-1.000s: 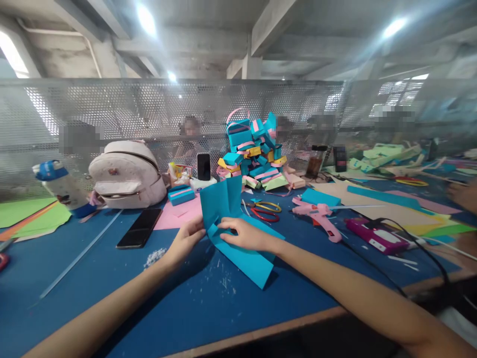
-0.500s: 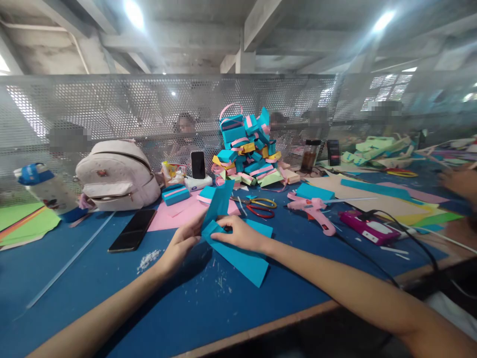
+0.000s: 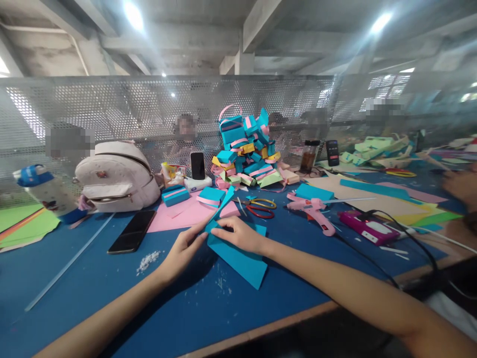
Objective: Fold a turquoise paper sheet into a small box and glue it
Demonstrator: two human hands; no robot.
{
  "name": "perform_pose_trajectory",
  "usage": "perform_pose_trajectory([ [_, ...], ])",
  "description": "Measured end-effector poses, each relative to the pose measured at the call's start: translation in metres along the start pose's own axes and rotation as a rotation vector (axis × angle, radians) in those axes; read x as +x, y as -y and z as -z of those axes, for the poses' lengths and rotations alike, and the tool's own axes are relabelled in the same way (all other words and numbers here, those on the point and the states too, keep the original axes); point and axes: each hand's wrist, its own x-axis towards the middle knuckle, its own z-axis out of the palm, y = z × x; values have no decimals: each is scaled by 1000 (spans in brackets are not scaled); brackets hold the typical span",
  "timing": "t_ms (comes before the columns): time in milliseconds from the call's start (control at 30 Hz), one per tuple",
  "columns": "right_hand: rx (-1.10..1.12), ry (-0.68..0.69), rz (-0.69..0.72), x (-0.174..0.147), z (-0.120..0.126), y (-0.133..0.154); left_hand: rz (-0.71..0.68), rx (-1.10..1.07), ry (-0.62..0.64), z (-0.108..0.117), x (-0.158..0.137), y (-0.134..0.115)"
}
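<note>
- The blue card sheet (image 3: pixel 240 263) is in front of me, near the middle of the worktop (image 3: pixel 122 303), one end bent upward and the other slanting toward me
- My left hand (image 3: pixel 185 247) has its fingers clamped on the raised end
- My right hand (image 3: pixel 243 235) has thumb and fingertips closed on the card by the bend, just beside my left fingertips
- For a clean fold, I'd line up the edges first, hold the left side steady, then press my right thumb along the crease, lightly at first; a crooked crease would probably leave the card out of square
- I'd keep the white scraps (image 3: pixel 148 261) near my left forearm out of the fold
- The worktop is blue with a brownish front edge; a pink glue gun (image 3: pixel 315 209) and scissors (image 3: pixel 265 214) lie beyond my right hand
- Behind the pile of paper boxes (image 3: pixel 234 135) stands a perforated metal screen (image 3: pixel 137 107), under concrete beams (image 3: pixel 263 25) and bright lights (image 3: pixel 133 15)
</note>
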Motion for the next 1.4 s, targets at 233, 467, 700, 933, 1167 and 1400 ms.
perform_pose_trajectory([
  [233,-92,-27,47,-1,-1,1,-17,36,7,-2,0,-2],
  [467,-238,-95,66,-2,-4,5,-16,71,-46,-5,0,-1],
  [700,-366,-228,142,-4,-4,12,-57,171,-98,-9,-3,3],
  [933,-488,-268,178,-3,-1,11,-75,260,-117,-11,-5,6],
  [1167,-619,-287,235,-3,0,14,-94,265,-109,-11,-4,4],
  [1400,-889,-333,334,-3,8,29,-140,312,-99,-8,-6,2],
])
